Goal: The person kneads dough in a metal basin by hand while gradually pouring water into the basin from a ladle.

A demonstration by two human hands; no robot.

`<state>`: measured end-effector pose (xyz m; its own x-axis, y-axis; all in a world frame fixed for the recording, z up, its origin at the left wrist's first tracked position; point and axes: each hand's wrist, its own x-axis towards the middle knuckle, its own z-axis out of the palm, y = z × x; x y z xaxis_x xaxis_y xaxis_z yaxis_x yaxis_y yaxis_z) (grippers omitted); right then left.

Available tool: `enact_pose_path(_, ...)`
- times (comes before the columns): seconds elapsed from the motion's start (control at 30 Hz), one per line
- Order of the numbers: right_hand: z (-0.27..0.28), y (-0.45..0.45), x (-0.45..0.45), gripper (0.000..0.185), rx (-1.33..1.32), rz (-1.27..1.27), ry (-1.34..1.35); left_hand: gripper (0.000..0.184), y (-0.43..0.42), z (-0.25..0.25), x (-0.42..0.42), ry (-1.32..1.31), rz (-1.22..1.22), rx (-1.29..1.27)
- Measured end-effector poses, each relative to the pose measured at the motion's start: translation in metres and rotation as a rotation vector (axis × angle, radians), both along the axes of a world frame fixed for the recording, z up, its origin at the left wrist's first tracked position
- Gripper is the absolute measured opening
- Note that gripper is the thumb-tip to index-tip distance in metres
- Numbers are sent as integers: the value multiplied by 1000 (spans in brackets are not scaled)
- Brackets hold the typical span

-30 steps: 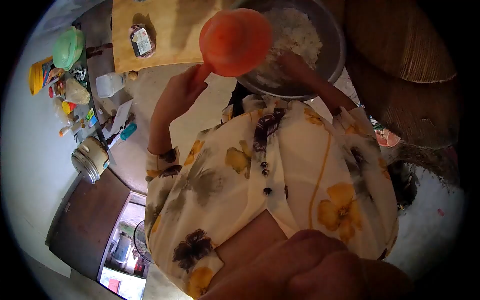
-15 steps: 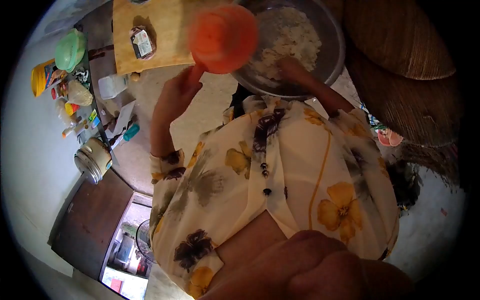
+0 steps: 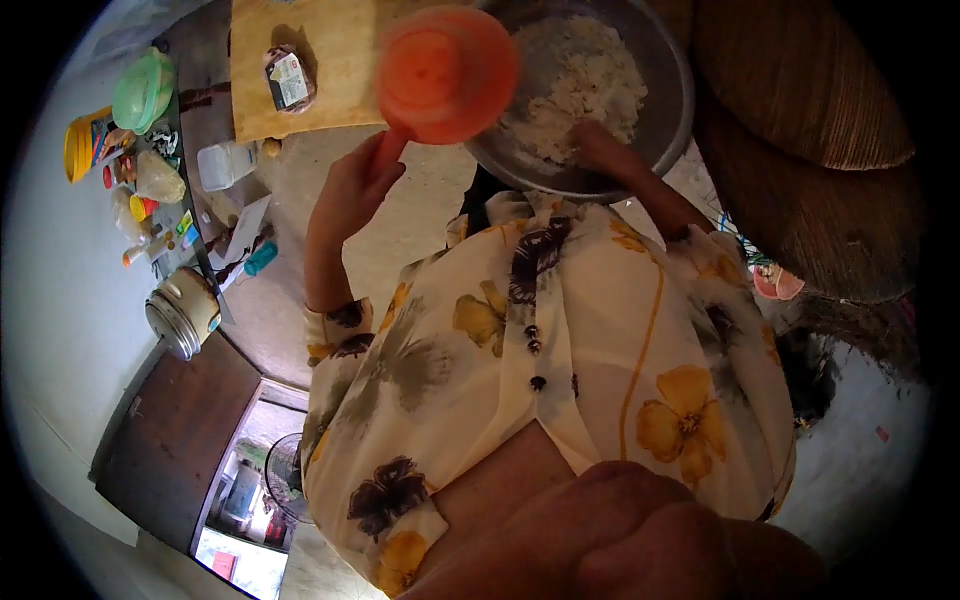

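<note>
My left hand (image 3: 346,188) is closed round the handle of an orange plastic dipper (image 3: 448,75), which is blurred and overlaps the near left rim of a wide metal basin (image 3: 682,110). What the dipper contains, if anything, I cannot make out. Inside the basin lies a pale, crumbly flour mixture (image 3: 590,85), heaped toward the far side. My right hand (image 3: 602,150) reaches into the basin and touches the near edge of this mixture. Its fingers are dark and partly hidden, so their grip does not show.
Left of the basin is a yellowish board (image 3: 345,80) bearing a labelled package (image 3: 288,82). Round woven trays (image 3: 810,80) stand at the right. Along the left wall are a green container (image 3: 143,92), a clear tub (image 3: 226,165), a lidded pot (image 3: 184,310) and several packets.
My right hand has shifted slightly within the flour mixture. The left hand and dipper stay almost in place over the basin's left rim. The whole view has tilted a little.
</note>
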<state>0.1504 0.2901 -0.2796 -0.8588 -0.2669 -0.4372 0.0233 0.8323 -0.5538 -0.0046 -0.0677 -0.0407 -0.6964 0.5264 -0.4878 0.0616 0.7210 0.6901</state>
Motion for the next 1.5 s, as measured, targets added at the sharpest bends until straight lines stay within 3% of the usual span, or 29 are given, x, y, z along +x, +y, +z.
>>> enact_pose_path(0.07,23,-18,-16,26,-17,38,88,49,-3,-1,1,-136,100,22)
enact_pose_path(0.13,43,-38,-40,33,-121,-81,-151,50,-7,-2,5,-263,213,49)
enact_pose_path(0.17,41,-41,-43,33,-123,-61,-137,49,-9,-4,8,-357,276,119)
enact_pose_path(0.23,33,-48,-53,30,-246,-298,206,45,-17,-15,19,-472,424,245)
enact_pose_path(0.33,43,-46,-94,26,-172,-259,121,43,-31,-25,35,-551,541,367)
enact_pose_path(0.37,31,-51,-94,26,-175,-242,130,40,-39,-39,42,-522,559,371)
enact_pose_path(0.43,9,-61,-82,21,125,185,515,38,-49,-44,53,-506,619,371)
enact_pose_path(0.47,10,-54,-75,21,130,193,522,36,-52,-43,56,-506,664,365)
enact_pose_path(0.53,17,-39,-58,23,110,282,96,33,-67,-55,59,-452,764,436)
enact_pose_path(0.57,13,-26,-49,23,111,296,96,30,-75,-58,62,-406,860,494)
enact_pose_path(0.63,4,-2,-41,27,127,49,260,29,-93,-63,55,-326,927,533)
enact_pose_path(0.77,7,6,-69,29,257,-103,225,29,-130,-75,21,-193,1151,534)
enact_pose_path(0.87,6,2,-82,28,99,-164,402,28,-163,-87,-11,-106,1177,576)
enact_pose_path(0.93,18,6,-81,39,70,-183,178,29,-183,-101,-32,-50,1195,577)
enact_pose_path(1.03,25,9,-84,33,33,-237,50,30,-195,-105,-65,-2,1184,554)
enact_pose_path(1.13,7,16,-85,28,158,-192,67,34,-208,-127,-107,-46,1184,593)
enact_pose_path(1.27,36,4,-88,30,112,-234,29,37,-219,-168,-142,-123,1132,653)
enact_pose_path(1.33,20,10,-80,34,164,-273,57,38,-220,-180,-153,-159,1116,630)
enact_pose_path(1.37,8,13,-74,34,168,-276,52,40,-222,-186,-156,-169,1106,598)
enact_pose_path(1.43,-7,16,-61,34,26,-291,320,43,-232,-195,-160,-187,1089,562)
enact_pose_path(1.5,13,13,-67,34,83,-264,193,47,-245,-199,-163,161,907,115)
